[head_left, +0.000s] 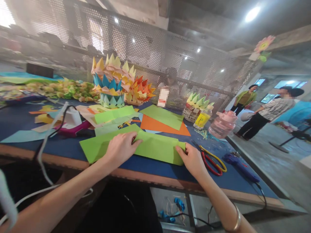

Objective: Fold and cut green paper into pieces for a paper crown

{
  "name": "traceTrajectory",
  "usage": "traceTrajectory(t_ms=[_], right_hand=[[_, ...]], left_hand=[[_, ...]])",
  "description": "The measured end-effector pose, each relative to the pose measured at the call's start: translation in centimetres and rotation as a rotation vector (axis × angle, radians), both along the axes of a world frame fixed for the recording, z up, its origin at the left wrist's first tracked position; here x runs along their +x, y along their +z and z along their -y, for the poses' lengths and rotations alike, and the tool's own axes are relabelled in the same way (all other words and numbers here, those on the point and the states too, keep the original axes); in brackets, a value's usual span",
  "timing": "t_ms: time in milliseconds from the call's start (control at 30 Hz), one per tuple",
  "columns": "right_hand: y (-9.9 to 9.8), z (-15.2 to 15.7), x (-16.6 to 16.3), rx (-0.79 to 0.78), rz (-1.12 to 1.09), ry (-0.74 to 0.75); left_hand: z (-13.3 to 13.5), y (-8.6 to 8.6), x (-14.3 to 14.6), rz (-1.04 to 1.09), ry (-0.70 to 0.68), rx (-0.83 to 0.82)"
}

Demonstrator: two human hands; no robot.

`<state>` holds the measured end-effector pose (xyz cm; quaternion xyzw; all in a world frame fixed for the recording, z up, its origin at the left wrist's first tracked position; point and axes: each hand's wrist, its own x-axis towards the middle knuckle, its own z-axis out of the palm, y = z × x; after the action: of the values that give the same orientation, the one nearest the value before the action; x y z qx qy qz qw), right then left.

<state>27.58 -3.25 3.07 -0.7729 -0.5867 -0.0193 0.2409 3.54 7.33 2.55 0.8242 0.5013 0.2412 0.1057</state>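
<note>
Between my hands I hold a folded strip of green paper (157,146) low over the blue table top, near its front edge. My left hand (123,144) pinches the strip's left end between thumb and fingers. At the right end, my right hand (191,157) grips it the same way. Another green sheet (93,147) lies under my left wrist. Behind the strip, an orange sheet (160,127) rests partly beneath a green sheet (167,116). Scissors (213,161) with red and yellow handles lie just right of my right hand.
Folded-paper crowns (111,87) stand at the back beside a perforated metal screen (145,48). A glue bottle (202,119), a pink water jug (222,124) and a blue corded tool (243,168) are on the right. A white cable (45,152) crosses the left edge. Two people stand beyond.
</note>
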Motion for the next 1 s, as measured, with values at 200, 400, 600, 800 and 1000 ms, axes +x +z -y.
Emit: traceTrajectory(t_ms=[200, 400, 600, 800, 1000], right_hand=[[-0.1, -0.5, -0.8, -0.109, 0.146, -0.12], [0.5, -0.8, -2.1, -0.222, 0.295, -0.164], [0.4, -1.3, -2.9, -0.292, 0.405, -0.161], [0.2, -1.7, -3.1, -0.324, 0.452, -0.151], [0.2, -1.8, -3.1, -0.35, 0.473, -0.159]], left_hand=[[0.7, 0.5, 0.7, -0.187, 0.058, -0.005], [0.9, 0.3, 1.1, -0.313, 0.058, 0.035], [1.6, 0.0, 1.2, -0.374, 0.029, 0.104], [1.8, -0.4, 1.1, -0.389, -0.017, 0.266], [2.3, -1.7, 1.3, -0.223, -0.608, 0.374]])
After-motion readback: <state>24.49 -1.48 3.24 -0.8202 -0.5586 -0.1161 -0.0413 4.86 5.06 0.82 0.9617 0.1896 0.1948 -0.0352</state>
